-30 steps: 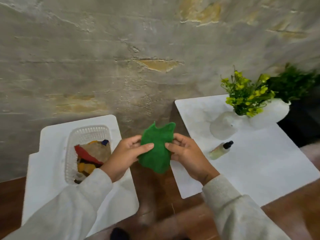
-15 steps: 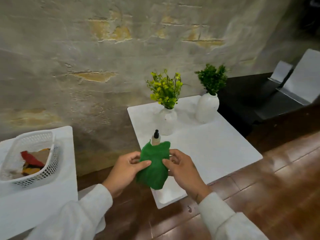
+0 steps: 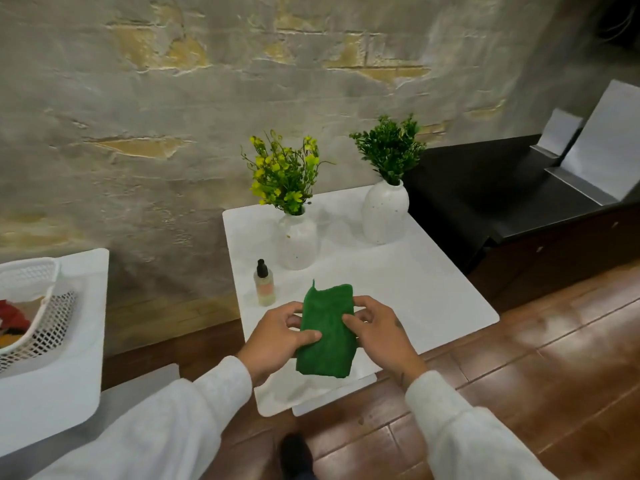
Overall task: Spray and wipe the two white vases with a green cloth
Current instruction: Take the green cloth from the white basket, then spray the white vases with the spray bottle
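Both hands, left (image 3: pixel 277 336) and right (image 3: pixel 377 332), gripped green cloth (image 3: pixel 327 332) over table's (image 3: pixel 433 289) near edge. Spray bottle (image 3: pixel 265 284) untouched; both vases (image 3: pixel 298 242) (image 3: pixel 384 213) looked unsprayed, unwiped. Whole job remained.

One camera sits on the person's head. It looks forward and down over the white desk (image 3: pixel 415 282), and it sees wide.

The left grip (image 3: pixel 277 336) and right grip (image 3: pixel 377 332) are the nearest things, just below the middle, with the green cloth (image 3: pixel 327 337) between them. The sleeves come in from 7 and 5 o'clock.

Farther off, toward 12 o'clock, stand the left vase (image 3: pixel 297 244) and the right vase (image 3: pixel 383 216). Behind them the wall (image 3: pixel 173 98) fills the top half. A basket (image 3: pixel 38 306) is cut off at the 9 o'clock edge. The wood floor (image 3: pixel 519 375) lies from 3 to 6 o'clock.
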Tool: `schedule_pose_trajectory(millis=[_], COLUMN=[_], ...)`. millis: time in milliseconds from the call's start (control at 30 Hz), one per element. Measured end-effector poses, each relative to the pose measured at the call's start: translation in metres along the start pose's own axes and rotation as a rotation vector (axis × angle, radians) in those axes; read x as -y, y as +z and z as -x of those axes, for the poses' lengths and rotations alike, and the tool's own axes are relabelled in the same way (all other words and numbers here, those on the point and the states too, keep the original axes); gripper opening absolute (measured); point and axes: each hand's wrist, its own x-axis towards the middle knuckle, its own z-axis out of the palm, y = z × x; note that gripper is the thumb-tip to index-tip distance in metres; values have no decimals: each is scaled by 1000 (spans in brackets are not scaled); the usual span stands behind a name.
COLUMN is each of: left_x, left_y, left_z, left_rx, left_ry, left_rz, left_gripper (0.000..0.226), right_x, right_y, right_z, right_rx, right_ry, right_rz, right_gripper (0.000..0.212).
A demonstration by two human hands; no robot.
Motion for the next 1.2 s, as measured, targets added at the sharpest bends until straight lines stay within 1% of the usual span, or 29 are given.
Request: schedule_pose_trajectory(millis=[200, 267, 367, 467, 567, 633, 700, 767, 833, 900, 1000, 1100, 1200], left_x=[1, 2, 7, 13, 21, 23, 25, 28, 31, 34, 36, 41, 44], left_y=[13, 17, 22, 26, 32, 35, 38, 39, 36, 31, 20, 8, -4], left_z=[-77, -99, -131, -148, -152, -155, -155, -154, -152, -146, -130, -113, -100], left_rx=[-11, -31, -60, -67, -10, 15, 2, -54, -111, -186, -317, -432, -578], left_ry=[-57, -97, -185, -263, -329, -341, -348, -354, -381, -403, -381, -369, -387], left_rz=[20, 52, 118, 135, 173, 199, 219, 239, 218, 184, 77, -8, -64], left_gripper=[34, 34, 34, 38, 42, 42, 41, 45, 60, 67, 64, 54, 41], right_x=[-1, 1, 1, -5, -15, -24, -33, -40, -46, -47, -41, -23, 1], right_y=[-18, -24, -30, -32, -33, -36, -39, -41, -45, -52, -60, -55, -33], right_z=[-70, -92, -125, -146, -158, -166, -170, -171, -173, -176, -190, -204, -209], right_rx=[44, 107, 200, 200, 228, 252, 267, 303, 344, 376, 362, 353, 475], right_ry=[82, 111, 109, 99, 105, 114, 128, 137, 135, 126, 22, -78, -161], right_rz=[48, 79, 184, 281, 364, 404, 429, 460, 499, 523, 552, 522, 490], right_gripper=[27, 37, 50, 51, 48, 45, 43, 43, 48, 53, 45, 33, 31])
